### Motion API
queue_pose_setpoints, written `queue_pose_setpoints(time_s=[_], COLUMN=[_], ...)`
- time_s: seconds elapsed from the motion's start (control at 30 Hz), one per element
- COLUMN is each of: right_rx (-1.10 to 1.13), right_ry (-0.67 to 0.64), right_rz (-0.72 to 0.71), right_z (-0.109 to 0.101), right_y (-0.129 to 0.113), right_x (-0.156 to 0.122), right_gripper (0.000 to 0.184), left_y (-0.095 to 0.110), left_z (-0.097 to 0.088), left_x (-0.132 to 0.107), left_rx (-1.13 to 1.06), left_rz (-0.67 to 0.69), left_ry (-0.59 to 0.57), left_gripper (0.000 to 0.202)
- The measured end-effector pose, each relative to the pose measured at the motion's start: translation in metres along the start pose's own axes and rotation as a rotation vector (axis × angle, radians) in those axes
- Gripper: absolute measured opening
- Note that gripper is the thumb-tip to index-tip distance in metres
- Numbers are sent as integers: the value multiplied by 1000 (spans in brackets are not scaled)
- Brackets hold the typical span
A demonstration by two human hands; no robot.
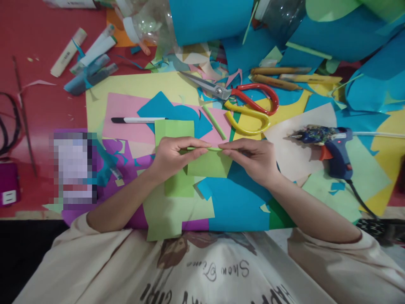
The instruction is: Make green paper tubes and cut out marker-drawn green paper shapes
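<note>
My left hand [172,157] and my right hand [253,159] both pinch the top edge of a light green paper sheet [207,165], which is curled into a thin roll between the fingertips. Both hands are closed on it, thumbs underneath. The sheet lies over blue paper [240,200] and another green sheet [174,126]. A rolled green paper stick [214,122] lies just beyond my fingers.
Red and yellow scissors [249,103] lie beyond my hands. A blue glue gun [332,145] rests at the right, its cord trailing off. A black and white pen [137,120] lies at the left. Glue sticks [95,48], blue paper rolls [209,19] and paper scraps crowd the far side.
</note>
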State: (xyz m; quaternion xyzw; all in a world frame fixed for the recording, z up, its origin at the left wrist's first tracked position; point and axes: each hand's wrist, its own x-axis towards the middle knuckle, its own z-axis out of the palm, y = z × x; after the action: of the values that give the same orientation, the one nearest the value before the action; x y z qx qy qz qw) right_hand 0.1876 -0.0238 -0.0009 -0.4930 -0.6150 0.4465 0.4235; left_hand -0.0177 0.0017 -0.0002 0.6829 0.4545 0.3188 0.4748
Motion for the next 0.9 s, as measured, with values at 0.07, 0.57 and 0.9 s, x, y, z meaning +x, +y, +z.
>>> queue_pose_setpoints(time_s=[0.07, 0.57, 0.9], right_rx=[12, -2, 56], right_ry=[-5, 138, 185], right_rz=[29, 32, 18], right_z=[-1, -4, -4], right_y=[0, 3, 5], right_x=[1, 7, 8], right_gripper=[7, 7, 10], left_y=[0, -4, -5], left_z=[0, -4, -4], left_x=[0, 3, 6], left_rx=[-22, -75, -106], left_rz=[3, -54, -35], left_ry=[12, 103, 140], left_gripper=[20, 18, 17])
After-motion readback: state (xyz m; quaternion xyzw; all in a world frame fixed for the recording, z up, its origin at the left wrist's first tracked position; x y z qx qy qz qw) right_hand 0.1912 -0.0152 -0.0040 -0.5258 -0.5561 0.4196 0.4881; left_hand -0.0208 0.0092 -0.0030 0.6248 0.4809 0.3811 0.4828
